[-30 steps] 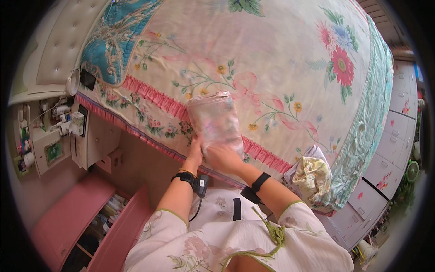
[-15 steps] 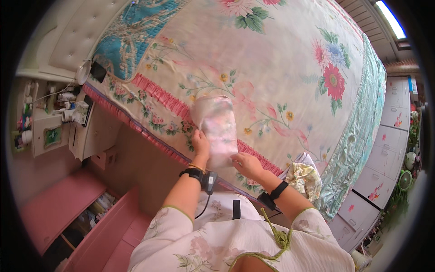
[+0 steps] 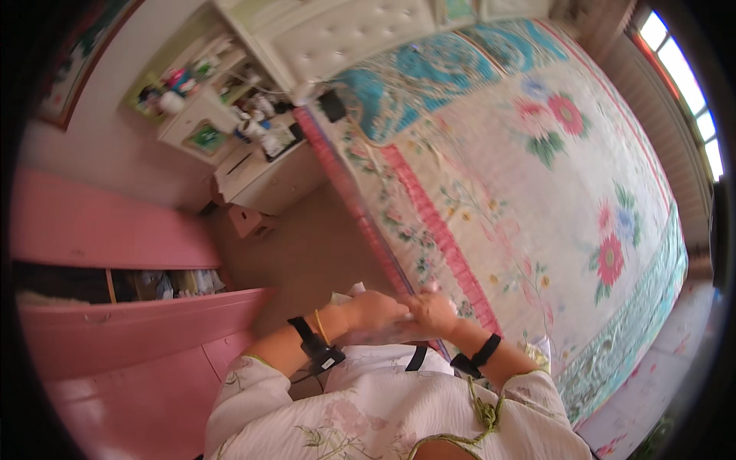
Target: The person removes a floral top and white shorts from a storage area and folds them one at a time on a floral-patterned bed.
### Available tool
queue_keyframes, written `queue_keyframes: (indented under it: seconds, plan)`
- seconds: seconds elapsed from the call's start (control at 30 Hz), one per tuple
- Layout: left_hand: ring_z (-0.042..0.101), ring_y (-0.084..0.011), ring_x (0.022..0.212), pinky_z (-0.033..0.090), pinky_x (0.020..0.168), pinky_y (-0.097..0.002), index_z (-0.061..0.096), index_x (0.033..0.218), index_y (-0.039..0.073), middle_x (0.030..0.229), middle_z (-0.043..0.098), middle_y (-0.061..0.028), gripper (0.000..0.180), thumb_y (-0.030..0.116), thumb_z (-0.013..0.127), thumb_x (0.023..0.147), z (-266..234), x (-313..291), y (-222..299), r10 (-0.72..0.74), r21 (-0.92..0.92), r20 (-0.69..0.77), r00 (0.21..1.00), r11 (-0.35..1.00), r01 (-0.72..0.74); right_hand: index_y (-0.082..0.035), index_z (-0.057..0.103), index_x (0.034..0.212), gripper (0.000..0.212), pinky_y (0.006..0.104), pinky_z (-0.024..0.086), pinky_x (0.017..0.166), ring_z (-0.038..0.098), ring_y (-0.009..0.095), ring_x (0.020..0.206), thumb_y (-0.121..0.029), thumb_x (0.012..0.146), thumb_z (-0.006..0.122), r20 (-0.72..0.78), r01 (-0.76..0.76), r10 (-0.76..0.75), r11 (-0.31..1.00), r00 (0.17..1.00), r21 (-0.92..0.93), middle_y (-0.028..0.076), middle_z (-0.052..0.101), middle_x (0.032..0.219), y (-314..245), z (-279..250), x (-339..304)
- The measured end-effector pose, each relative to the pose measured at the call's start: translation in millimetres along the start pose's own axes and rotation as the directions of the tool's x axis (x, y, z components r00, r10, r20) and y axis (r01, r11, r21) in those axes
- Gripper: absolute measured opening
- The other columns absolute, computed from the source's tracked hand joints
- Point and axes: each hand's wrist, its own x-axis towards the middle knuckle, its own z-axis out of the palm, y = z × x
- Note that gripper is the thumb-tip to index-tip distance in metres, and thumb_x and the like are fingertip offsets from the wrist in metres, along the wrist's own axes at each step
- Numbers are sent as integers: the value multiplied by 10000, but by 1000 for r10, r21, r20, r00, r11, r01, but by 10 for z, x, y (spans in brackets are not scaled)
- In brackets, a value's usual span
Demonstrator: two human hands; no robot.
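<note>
My left hand [image 3: 376,310] and right hand [image 3: 433,313] are close together in front of my body, by the near side edge of the bed. Both are closed on a pale folded cloth [image 3: 387,333], which lies mostly hidden under my hands and left forearm. A corner of it sticks up behind my left wrist. Motion blur softens the fingers. Beyond my right hand spreads the floral bedspread [image 3: 498,253] with its pink ruffle, covering the bed.
At left, a pink chest [image 3: 138,330] stands part open with things inside. A white bedside cabinet [image 3: 268,184] carries small items by the tufted headboard [image 3: 353,38]. A pink stool [image 3: 251,222] is on the floor. Crumpled cloth [image 3: 540,353] lies on the bed beside my right forearm.
My view has turned left toward the pink chest. Both hands have drawn the folded cloth from over the bed back close to my body, and they have come nearer each other.
</note>
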Motion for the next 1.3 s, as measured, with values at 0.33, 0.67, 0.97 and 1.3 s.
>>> queue_keyframes:
  seconds: [0.33,0.67,0.97,1.3]
  plan:
    - [554,-282,756,448,638,-387,547,851,90,729,573,-114,158,194,532,733,-42,-1620,-938,-213,60,-537,817,956,289,-37,567,1001,257,315,447,629,563,187,705,-197,821,476,212,-233,140,821,967,522,122,596,743,-873,-219,665]
    - [566,-251,653,443,593,-327,534,964,14,711,582,-132,269,140,591,733,23,-2311,-1353,-597,-416,-428,678,796,439,-59,478,1115,379,358,454,634,535,190,776,-295,819,478,85,-388,927,69,367,919,113,541,942,592,533,547]
    - [570,-212,700,449,625,-303,528,985,11,780,590,-128,268,147,572,758,-215,-2161,-1734,-703,-497,-349,619,699,514,-14,496,1005,367,400,433,621,540,287,669,-326,813,478,-270,-516,955,292,120,805,152,565,743,2272,99,706]
    - [581,-227,680,453,612,-312,540,976,34,745,587,-122,266,168,575,750,-399,-1972,-2345,-862,-629,-165,480,466,622,-8,506,1016,296,317,427,611,527,197,747,-225,840,409,-582,-602,750,631,313,489,90,556,809,2380,-1332,2484]
